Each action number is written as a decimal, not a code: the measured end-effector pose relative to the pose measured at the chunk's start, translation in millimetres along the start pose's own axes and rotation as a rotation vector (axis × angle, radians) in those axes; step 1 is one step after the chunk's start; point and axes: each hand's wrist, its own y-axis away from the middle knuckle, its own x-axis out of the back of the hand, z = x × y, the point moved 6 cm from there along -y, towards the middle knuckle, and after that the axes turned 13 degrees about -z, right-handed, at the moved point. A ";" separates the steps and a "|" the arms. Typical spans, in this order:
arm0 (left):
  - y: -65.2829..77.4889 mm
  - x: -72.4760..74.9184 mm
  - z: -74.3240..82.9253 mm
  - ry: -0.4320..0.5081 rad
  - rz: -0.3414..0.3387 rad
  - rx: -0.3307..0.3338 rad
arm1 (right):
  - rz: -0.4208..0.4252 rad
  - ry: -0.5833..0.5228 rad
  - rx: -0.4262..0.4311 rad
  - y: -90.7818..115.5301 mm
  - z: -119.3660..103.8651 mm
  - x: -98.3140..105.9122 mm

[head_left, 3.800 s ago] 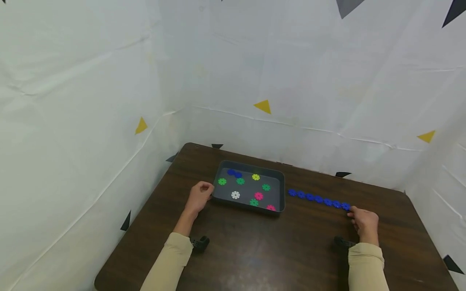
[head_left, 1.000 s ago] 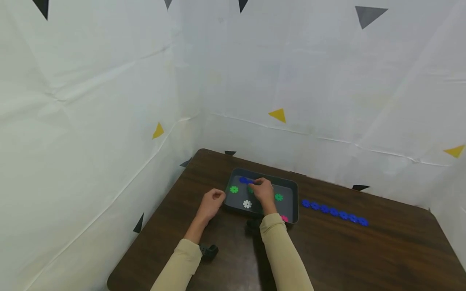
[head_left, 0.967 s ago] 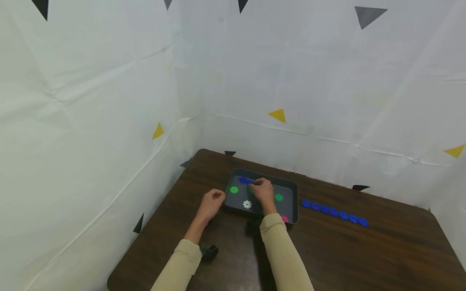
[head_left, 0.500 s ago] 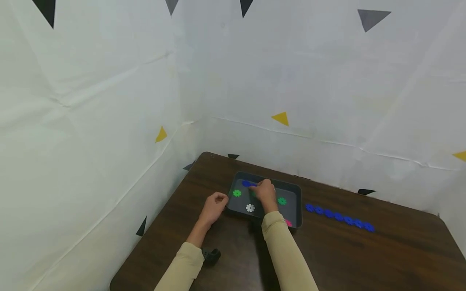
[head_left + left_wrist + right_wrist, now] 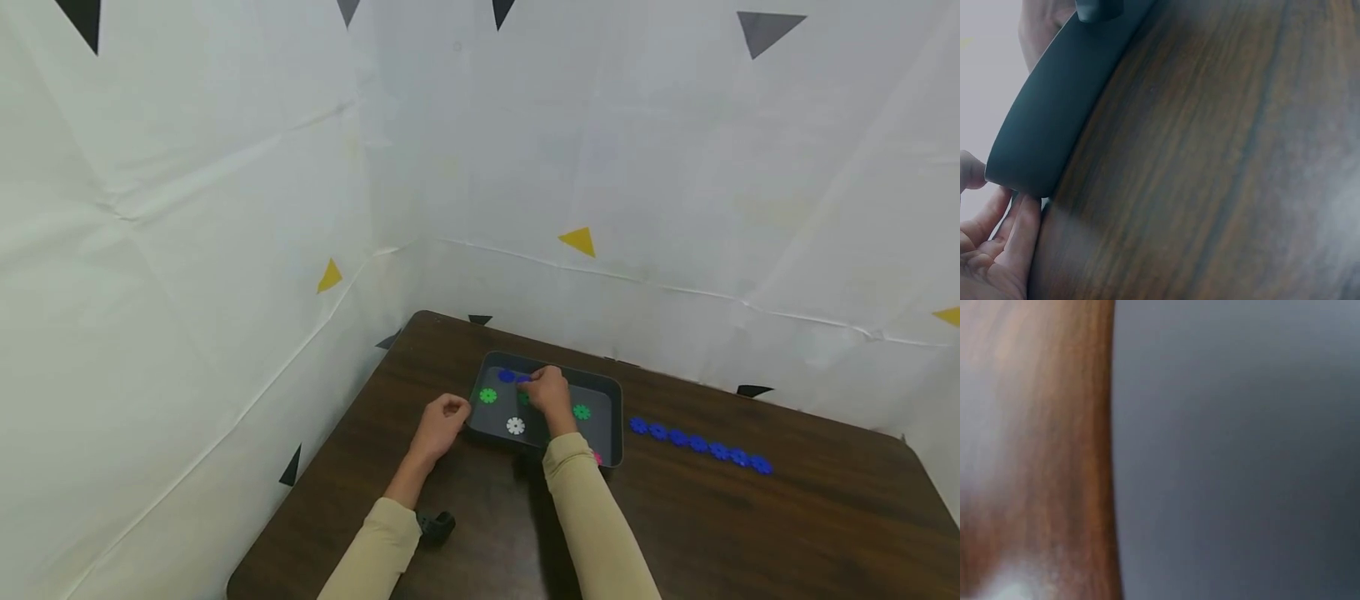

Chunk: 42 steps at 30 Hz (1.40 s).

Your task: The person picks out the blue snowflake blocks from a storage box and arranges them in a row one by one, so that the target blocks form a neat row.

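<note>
A dark grey tray (image 5: 617, 417) holds notched flower-shaped plastic discs. My left hand (image 5: 438, 429) grips its left corner; in the left wrist view the thumb is at the rim of the tray (image 5: 1054, 106) and the fingers (image 5: 1019, 234) are under its lower edge. Inside the tray, my right hand (image 5: 550, 396) pinches a blue disc (image 5: 522, 379) near the back wall. Beside it lies another blue disc (image 5: 507, 377). A light green disc (image 5: 488, 395), a white disc (image 5: 515, 426) and a darker green disc (image 5: 581, 412) show around the hand. Others are hidden behind it.
A row of several joined blue discs (image 5: 697, 443) lies on the brown table (image 5: 750, 533) to the tray's right. White sheeting (image 5: 675, 167) hangs behind and to the left. The right wrist view has only the tray's side (image 5: 1229, 450) and wood grain.
My right hand has left the end of the blue row and reached left into the tray, to the blue discs. Its fingers shift slightly in the last half second. The left hand stays at the corner.
</note>
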 end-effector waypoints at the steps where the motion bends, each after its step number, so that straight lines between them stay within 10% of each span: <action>1: 0.0 0.0 0.5 -0.001 0.003 -0.003 | 0.002 0.000 0.004 2.1 -1.0 1.0; 18: -1.0 -0.7 2.6 -0.010 -0.017 -0.011 | 0.068 -0.273 0.190 28.4 11.3 13.0; 42: 2.8 4.9 -1.9 0.014 0.035 -0.018 | 0.188 -0.272 0.262 92.3 23.7 63.1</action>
